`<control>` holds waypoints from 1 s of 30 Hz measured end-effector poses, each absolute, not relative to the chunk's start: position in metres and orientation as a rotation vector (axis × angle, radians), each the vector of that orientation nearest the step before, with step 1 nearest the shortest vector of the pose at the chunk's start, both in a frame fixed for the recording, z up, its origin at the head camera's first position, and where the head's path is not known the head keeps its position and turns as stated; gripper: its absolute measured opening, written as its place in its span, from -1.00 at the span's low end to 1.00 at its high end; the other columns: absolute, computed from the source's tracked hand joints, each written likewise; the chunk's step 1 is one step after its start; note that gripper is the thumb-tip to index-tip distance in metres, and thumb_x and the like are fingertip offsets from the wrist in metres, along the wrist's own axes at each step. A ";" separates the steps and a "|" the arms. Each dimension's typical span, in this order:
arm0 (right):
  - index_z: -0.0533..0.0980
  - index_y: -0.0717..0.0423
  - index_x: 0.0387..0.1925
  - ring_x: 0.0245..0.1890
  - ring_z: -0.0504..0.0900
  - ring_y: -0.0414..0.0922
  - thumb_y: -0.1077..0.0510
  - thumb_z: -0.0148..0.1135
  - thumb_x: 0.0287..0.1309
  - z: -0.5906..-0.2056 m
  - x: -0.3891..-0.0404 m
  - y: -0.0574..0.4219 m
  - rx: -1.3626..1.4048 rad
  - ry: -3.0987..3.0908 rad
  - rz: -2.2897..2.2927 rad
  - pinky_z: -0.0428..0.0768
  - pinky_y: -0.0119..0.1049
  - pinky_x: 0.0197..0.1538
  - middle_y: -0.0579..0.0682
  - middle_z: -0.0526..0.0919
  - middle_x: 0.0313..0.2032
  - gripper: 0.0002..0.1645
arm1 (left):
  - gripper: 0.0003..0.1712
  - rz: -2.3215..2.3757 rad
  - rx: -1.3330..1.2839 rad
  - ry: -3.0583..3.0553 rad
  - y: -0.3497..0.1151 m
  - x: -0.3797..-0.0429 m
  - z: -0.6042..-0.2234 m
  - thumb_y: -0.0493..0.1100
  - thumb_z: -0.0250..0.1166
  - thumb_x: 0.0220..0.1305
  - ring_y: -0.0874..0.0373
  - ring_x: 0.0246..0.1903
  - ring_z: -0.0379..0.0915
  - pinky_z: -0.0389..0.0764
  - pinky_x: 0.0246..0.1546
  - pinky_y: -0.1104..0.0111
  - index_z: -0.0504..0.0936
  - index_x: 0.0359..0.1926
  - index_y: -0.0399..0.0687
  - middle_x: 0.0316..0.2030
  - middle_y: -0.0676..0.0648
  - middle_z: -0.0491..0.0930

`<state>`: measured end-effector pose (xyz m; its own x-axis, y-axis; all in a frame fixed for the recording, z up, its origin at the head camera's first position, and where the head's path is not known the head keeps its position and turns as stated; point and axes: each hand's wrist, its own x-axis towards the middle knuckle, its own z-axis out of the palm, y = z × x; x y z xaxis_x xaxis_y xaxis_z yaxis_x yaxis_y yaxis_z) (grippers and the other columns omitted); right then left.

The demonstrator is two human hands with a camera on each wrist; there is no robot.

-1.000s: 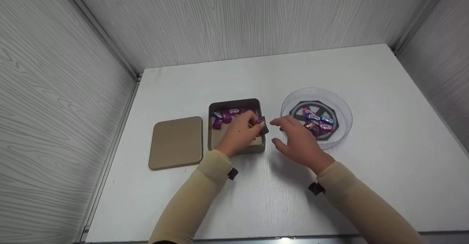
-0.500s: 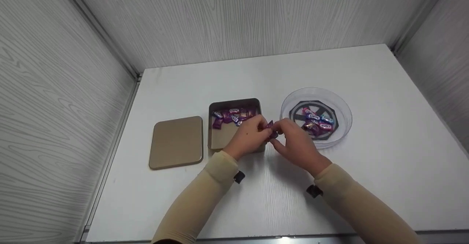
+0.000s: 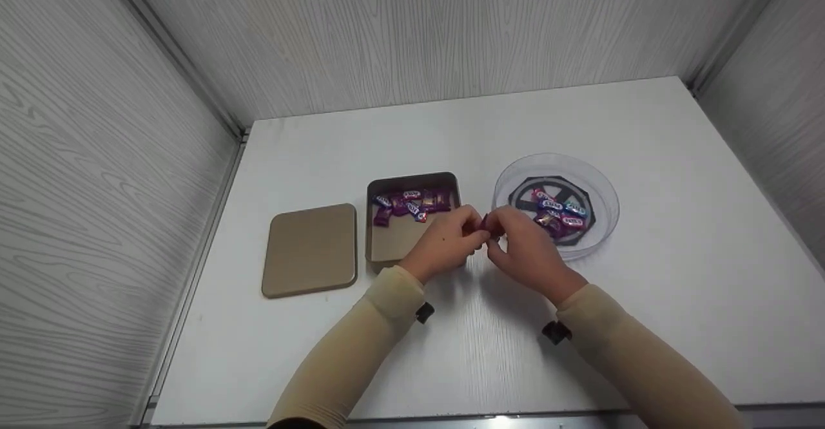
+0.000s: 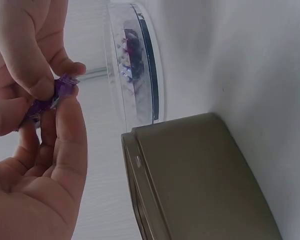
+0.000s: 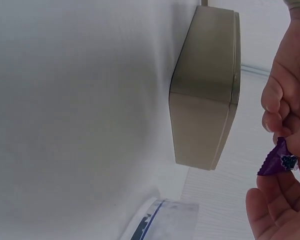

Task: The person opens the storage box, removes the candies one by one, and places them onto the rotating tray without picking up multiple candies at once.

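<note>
Between my two hands is a small purple wrapped candy [image 3: 485, 223], its crimped wrapper end showing in the right wrist view [image 5: 275, 161]. My left hand [image 3: 445, 243] pinches it with thumb and fingers from the left. From the right, my right hand [image 3: 530, 254] pinches it too, and the fingers hide most of it. Below the left hand is an open gold-brown square tin [image 3: 368, 239], with several purple and blue wrapped candies [image 3: 412, 203] along its far side. A round clear plastic dish [image 3: 609, 207] beyond the right hand holds several more candies [image 3: 559, 213].
The tin's flat gold lid [image 3: 310, 250] lies on the white table [image 3: 412, 139] left of the tin. A dark wheel-like pattern [image 3: 567, 187] shows at the dish's bottom. Grey wood-grain panels [image 3: 412, 36] stand at the back and both sides.
My left hand has moved right, out from over the tin, carrying the candy to my right hand. The right hand's fingers have closed on the candy.
</note>
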<state>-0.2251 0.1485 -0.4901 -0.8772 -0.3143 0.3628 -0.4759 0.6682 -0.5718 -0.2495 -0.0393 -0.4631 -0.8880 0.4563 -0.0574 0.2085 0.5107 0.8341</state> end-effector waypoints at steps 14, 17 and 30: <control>0.44 0.14 -0.11 -0.17 0.53 0.00 0.27 0.19 0.18 -0.496 -0.263 0.217 0.301 -2.899 0.984 0.51 -0.03 -0.06 0.06 0.56 -0.17 -0.77 | -0.84 0.998 0.565 2.695 -0.064 -0.260 -0.475 -0.06 0.25 0.39 0.19 -0.19 0.48 0.53 -0.09 0.29 0.58 -0.09 0.01 -0.20 0.07 0.55; 0.43 0.18 -0.07 -0.15 0.51 0.05 0.27 0.18 0.19 -0.500 -0.270 0.237 0.213 -2.959 0.985 0.48 0.02 -0.03 0.12 0.56 -0.16 -0.74 | -0.84 0.971 0.525 2.700 -0.069 -0.262 -0.477 -0.06 0.23 0.40 0.18 -0.18 0.49 0.53 -0.08 0.27 0.58 -0.09 0.02 -0.19 0.07 0.56; 0.38 0.28 0.11 -0.02 0.52 0.20 0.23 0.10 0.30 -0.503 -0.295 0.284 -0.002 -3.120 0.931 0.45 0.22 0.08 0.28 0.55 -0.03 -0.61 | -0.75 0.968 0.415 2.693 -0.081 -0.265 -0.484 -0.03 0.23 0.43 0.18 -0.15 0.49 0.54 -0.07 0.28 0.59 0.01 -0.03 -0.16 0.08 0.56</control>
<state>-0.2952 0.2838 -0.5035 -0.9934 -0.0313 -0.1099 0.0340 0.8371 -0.5460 -0.2654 -0.0809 -0.4844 -0.9283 0.3463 -0.1356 0.1806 0.7385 0.6496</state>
